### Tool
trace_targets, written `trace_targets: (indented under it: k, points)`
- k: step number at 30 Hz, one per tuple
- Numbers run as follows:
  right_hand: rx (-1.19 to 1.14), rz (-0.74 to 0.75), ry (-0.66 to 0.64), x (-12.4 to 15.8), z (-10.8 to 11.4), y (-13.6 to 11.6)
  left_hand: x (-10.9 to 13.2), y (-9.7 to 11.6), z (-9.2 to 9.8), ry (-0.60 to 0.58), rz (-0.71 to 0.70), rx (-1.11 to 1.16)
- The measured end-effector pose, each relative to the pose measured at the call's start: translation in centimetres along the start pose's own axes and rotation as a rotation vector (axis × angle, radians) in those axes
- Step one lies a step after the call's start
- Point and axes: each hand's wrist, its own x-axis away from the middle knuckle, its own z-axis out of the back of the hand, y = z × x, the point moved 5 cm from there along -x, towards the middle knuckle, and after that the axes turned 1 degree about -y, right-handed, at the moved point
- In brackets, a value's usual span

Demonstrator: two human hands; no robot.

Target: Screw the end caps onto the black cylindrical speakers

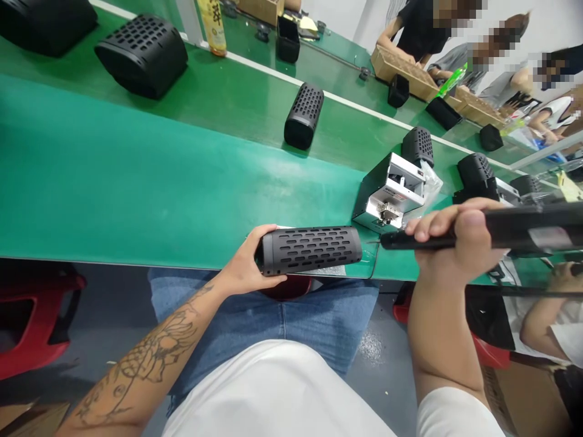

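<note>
Head view: left fingers around housing

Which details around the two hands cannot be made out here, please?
In the head view:
- Rear end of the black tool in the right hand: cut off by the right edge.
- Underside of the slotted casing in the left hand: hidden by its upper side.
- Markings on the silver-and-black box: too small.

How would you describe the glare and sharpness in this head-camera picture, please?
In the head view, pale glare lies on the green mat and a bright reflection on the grey floor; in the head view, the black perforated case looks fairly sharp, the black tool somewhat softer; also in the head view, background heads are pixelated.
</note>
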Motion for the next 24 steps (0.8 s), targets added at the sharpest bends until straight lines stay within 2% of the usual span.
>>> trace_targets:
  k: [4, 6, 9, 13, 18, 24]
  points:
    - [-0.118, -0.100, -0.219, 4.7, -4.7, -3.2, -0.2, 0.3, -0.1, -0.013, -0.007, 0.049]
    - [-0.146, -0.119, -0.302, 6.3, -6.7, -3.6, -0.3, 0.4, -0.2, -0.016, -0.011, 0.061]
    - [-0.176, -0.088, -0.339, 7.1, -8.6, -2.9, -0.4, 0.3, -0.3, -0.009, -0.012, 0.071]
    - [-0.168, -0.071, -0.337, 7.0, -9.5, -1.5, -0.5, 0.3, -0.4, -0.016, -0.025, 0.089]
    - [-0.129, -0.137, -0.352, 7.1, -9.5, -0.5, -0.5, 0.6, -0.3, -0.033, -0.037, 0.074]
    - [-0.152, -0.135, -0.490, 7.5, -10.2, -0.4, -0.7, 1.0, -0.2, -0.030, -0.051, 0.070]
